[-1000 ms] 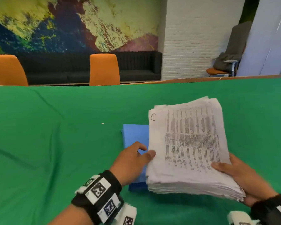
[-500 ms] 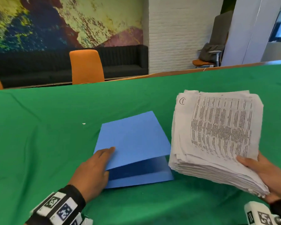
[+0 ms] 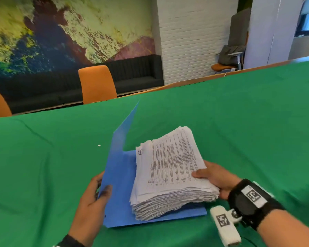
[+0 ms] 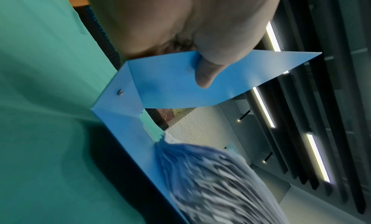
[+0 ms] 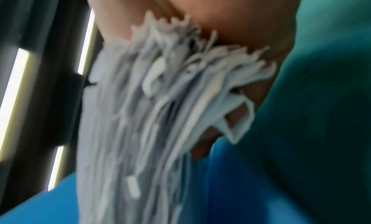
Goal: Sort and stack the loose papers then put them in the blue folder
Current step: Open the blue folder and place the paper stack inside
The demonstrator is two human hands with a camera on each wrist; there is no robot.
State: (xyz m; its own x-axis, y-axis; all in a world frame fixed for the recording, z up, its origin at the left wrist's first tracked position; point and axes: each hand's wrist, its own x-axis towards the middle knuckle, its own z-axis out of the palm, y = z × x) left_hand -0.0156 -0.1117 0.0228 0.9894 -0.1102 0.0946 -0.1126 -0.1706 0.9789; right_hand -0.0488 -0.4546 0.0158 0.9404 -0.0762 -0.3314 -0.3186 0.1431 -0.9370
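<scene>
The blue folder (image 3: 120,182) lies open on the green cloth, its front cover raised almost upright. My left hand (image 3: 95,193) pinches that cover's near edge, thumb on the inner face (image 4: 202,72). A thick stack of printed papers (image 3: 171,173) sits over the folder's lower flap, tilted up on its right side. My right hand (image 3: 216,177) grips the stack's right edge, thumb on top and fingers underneath. In the right wrist view the ragged paper edges (image 5: 160,100) fill the frame above the blue flap (image 5: 230,187).
Green cloth covers the whole table (image 3: 239,122). A tiny white scrap (image 3: 98,145) lies left of the folder. Two orange chairs (image 3: 96,84) stand beyond the table's far edge, with a dark sofa and a white brick column behind.
My left hand has lifted the folder cover from a low angle to nearly upright. My right hand has carried the stack leftward and down over the folder's lower flap.
</scene>
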